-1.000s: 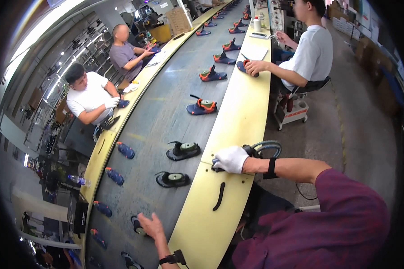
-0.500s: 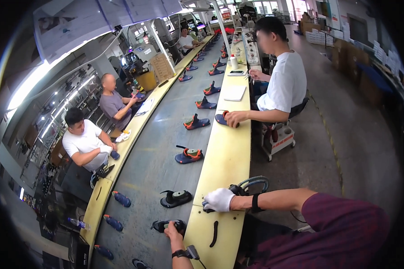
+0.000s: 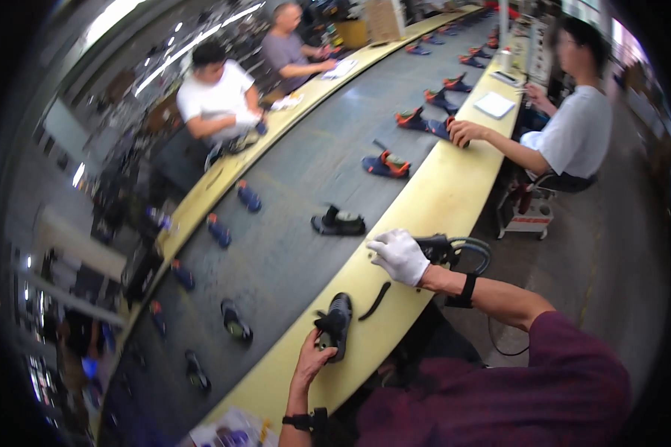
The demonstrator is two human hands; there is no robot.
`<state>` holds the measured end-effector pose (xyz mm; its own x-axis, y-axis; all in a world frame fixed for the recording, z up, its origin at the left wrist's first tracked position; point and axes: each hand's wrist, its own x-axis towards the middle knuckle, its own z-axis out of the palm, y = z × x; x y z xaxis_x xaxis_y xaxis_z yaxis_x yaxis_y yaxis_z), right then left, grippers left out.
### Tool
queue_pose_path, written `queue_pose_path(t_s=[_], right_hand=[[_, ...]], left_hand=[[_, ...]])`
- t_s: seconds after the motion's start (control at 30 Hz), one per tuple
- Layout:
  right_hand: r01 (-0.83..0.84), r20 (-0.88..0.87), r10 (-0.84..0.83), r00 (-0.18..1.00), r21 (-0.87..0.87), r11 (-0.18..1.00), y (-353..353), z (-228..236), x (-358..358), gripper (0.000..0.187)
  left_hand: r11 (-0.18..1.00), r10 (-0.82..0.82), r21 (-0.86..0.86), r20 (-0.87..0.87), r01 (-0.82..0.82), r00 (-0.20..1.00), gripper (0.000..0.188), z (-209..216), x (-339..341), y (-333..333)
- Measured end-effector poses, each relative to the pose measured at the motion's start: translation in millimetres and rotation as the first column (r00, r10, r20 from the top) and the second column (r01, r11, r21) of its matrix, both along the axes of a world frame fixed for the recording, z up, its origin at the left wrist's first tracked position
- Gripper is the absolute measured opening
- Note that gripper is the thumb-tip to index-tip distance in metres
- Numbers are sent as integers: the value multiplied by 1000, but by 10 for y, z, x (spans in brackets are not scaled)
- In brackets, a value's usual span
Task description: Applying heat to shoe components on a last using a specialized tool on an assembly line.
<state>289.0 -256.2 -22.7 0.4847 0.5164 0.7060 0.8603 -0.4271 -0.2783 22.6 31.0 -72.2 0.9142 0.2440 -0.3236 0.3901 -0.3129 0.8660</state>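
Note:
My bare left hand (image 3: 314, 356) is closed around the heel end of a black shoe (image 3: 340, 316), which is over the near part of the yellow bench (image 3: 443, 190). The toe of the shoe points away from me. My right hand (image 3: 399, 257), in a white glove, is over the bench further along, fingers loosely bent and a little apart, with nothing visible in them. Just right of the glove is a black device with hoses (image 3: 436, 249). Between my hands a curved black strip (image 3: 375, 301) lies on the bench.
A grey conveyor belt (image 3: 291, 186) carries several shoes, among them a black shoe (image 3: 338, 221) and a blue-orange shoe (image 3: 386, 165). Across it, two people work at another bench. A seated person (image 3: 570, 127) touches a shoe at right. A plastic bag (image 3: 231, 430) is at the lower edge.
My left hand has brought the black shoe from the belt over to the bench. My right hand has come off a dark thing on the bench. The view has turned leftward.

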Motion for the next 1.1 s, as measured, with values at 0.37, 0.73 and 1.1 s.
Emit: queue_pose_path(t_s=[0.37, 0.73, 1.1], right_hand=[[-534, -735, 412, 538, 81, 842, 1040, -761, -1434, 29], [-683, -776, 465, 426, 61, 728, 985, -723, -1401, 52], [-788, -801, 300, 517, -310, 532, 1383, -592, -1196, 47]], left_hand=[[970, -173, -191, -112, 149, 979, 45, 146, -236, 576], [862, -138, 496, 22, 109, 990, 27, -145, -268, 400], [873, -10, 486, 103, -41, 995, 25, -406, -163, 325]])
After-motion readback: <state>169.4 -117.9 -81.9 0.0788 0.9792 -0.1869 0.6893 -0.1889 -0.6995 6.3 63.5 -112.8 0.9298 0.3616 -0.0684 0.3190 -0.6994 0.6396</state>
